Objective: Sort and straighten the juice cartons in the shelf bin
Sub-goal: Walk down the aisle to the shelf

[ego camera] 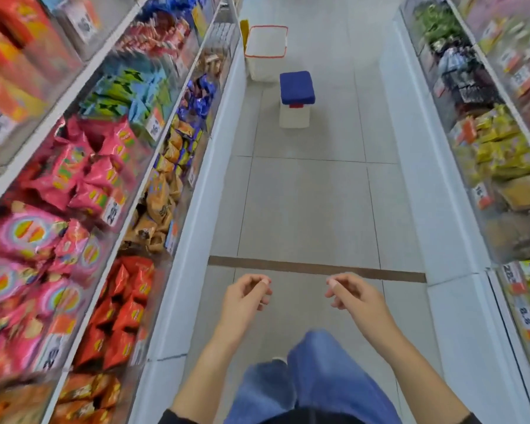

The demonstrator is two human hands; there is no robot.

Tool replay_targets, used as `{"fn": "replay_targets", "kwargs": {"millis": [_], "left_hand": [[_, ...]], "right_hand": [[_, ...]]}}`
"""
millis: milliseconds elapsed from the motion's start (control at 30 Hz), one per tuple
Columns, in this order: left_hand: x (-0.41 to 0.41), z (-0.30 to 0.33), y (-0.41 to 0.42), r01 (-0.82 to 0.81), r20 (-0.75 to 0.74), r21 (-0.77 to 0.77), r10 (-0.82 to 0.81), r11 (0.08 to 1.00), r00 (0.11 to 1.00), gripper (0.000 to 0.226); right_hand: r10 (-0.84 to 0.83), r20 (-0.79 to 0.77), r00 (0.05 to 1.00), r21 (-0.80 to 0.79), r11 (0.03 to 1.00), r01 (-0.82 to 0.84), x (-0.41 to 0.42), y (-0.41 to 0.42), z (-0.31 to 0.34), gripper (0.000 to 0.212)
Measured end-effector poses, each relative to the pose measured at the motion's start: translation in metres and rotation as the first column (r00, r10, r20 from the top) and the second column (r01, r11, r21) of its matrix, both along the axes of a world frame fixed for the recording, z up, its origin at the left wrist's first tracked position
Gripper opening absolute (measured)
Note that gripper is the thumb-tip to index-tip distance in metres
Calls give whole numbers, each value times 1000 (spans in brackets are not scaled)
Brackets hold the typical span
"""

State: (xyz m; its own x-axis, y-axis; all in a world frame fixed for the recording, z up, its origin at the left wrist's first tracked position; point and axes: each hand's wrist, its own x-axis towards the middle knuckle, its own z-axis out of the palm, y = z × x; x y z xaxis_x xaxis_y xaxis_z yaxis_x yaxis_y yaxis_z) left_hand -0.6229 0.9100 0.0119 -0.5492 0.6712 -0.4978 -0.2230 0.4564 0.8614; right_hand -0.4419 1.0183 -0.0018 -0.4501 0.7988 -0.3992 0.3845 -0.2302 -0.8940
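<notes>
Left hand point(248, 296) and right hand point(351, 293) hang loosely curled over the floor point(306, 203), grasping nothing, a gap between them. Tiled aisle runs open ahead between white shelf edges. Further on, a blue-topped stool point(296, 97) and a white bin point(266, 52) stand near the left shelves point(178, 185). Juice cartons cannot be picked out.
</notes>
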Motion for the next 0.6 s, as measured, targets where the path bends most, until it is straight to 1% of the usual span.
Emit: {"fn": "replay_targets", "kwargs": {"millis": [100,200,300,367,600], "left_hand": [[-49,-2,85,43,-8,4,-43,999,999,12],[-101,-11,170,50,-3,-9,-50,999,999,13],[-154,-18,254,38,-3,-24,-38,999,999,12],[-189,-17,305,19,-7,-26,-20,999,1000,11],[-306,-10,461,-43,8,-26,44,999,999,12]], "right_hand": [[-17,14,1000,3,1000,17,-44,77,-4,11],[-38,14,999,16,999,38,-97,160,-13,11],[-3,11,1000,-1,1000,3,-157,248,-17,11],[3,-20,1000,-12,1000,-3,-198,305,-10,11],[97,-65,993,21,995,-96,-336,483,13,11]]}}
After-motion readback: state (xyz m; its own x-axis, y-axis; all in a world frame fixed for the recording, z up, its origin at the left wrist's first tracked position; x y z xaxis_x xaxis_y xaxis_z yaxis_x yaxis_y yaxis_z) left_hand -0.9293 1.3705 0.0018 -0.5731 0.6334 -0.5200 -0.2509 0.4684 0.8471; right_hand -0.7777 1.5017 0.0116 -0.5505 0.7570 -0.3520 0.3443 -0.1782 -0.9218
